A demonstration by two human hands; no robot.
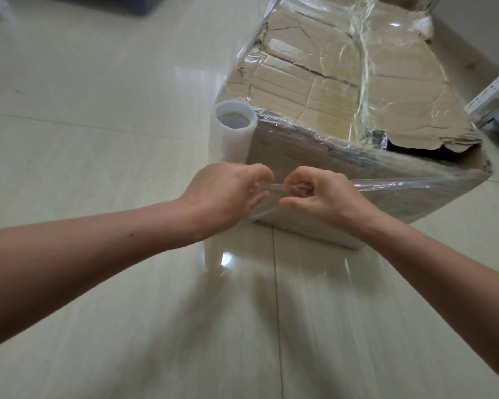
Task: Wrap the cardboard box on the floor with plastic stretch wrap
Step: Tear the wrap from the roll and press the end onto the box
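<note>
Box [343, 90] on floor [98, 110], mostly wrapped. Both hands [228, 194] [320, 194] pinch film [267, 187] taut between them, likely to tear it; roll [234, 133] upright at box's 9 o'clock.

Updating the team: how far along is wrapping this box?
Done: film covers the top and near side of the cardboard box. In hand: left hand and right hand pinch a film strand near the upright roll, probably tearing it. Left: pressing the tail down.
</note>
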